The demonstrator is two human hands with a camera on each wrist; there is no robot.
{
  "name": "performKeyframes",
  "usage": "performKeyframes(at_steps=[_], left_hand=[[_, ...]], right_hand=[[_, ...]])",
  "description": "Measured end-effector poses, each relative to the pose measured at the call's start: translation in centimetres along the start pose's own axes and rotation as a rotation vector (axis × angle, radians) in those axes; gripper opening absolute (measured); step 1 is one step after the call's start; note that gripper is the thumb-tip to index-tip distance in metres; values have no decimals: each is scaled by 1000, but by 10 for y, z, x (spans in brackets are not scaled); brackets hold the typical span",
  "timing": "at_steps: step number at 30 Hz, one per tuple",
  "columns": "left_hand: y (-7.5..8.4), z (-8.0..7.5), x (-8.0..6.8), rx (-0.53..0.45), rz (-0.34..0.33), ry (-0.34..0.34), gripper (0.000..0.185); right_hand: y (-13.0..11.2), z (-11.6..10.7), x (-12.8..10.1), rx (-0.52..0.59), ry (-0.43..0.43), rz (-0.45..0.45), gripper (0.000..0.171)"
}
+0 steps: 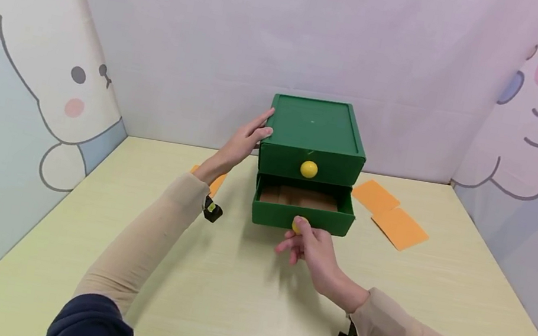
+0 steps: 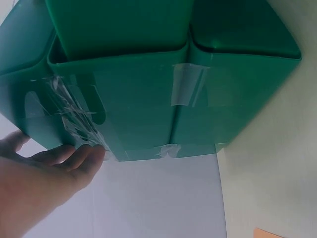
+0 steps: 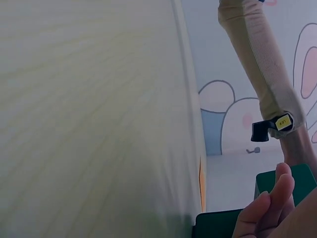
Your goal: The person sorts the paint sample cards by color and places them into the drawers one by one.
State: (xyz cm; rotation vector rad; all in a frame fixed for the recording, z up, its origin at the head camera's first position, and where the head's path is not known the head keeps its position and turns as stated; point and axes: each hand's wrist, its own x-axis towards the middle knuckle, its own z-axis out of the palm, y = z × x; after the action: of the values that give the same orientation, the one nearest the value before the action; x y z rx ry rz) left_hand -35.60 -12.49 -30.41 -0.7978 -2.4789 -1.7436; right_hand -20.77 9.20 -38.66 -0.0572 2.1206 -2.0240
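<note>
A green two-drawer box (image 1: 315,125) stands at the back of the table, its upper drawer (image 1: 278,159) closed. The lower drawer (image 1: 268,214) is pulled partway out, with something flat and brown (image 1: 304,198) inside. My left hand (image 1: 242,142) rests against the box's left side, fingers extended near the top edge. In the left wrist view its fingertips lie along the taped green side (image 2: 133,114). My right hand (image 1: 318,255) pinches the lower drawer's yellow knob (image 1: 298,225) with thumb and finger, mostly covering it. The other yellow knob (image 1: 309,169) sits untouched above.
Two orange paper pieces (image 1: 399,227) lie on the table (image 1: 223,304) right of the box. Another orange piece (image 1: 216,184) is partly hidden behind my left wrist. Cloth walls (image 1: 206,31) with cartoon animals enclose the back and sides.
</note>
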Motion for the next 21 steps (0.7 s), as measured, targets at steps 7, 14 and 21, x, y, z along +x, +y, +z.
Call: performKeyframes(at_steps=[7,14,21], left_hand=[[0,0,0,-8,-6,3,58],[0,-1,0,-5,-14,-4,58],[12,0,-4,-11,-30,-21,59]], right_hand=[[-3,-2,17,-10,3,20,55],[-5,-4,29,-1,4,18,53],[-6,-7,39,8,2,25,51]])
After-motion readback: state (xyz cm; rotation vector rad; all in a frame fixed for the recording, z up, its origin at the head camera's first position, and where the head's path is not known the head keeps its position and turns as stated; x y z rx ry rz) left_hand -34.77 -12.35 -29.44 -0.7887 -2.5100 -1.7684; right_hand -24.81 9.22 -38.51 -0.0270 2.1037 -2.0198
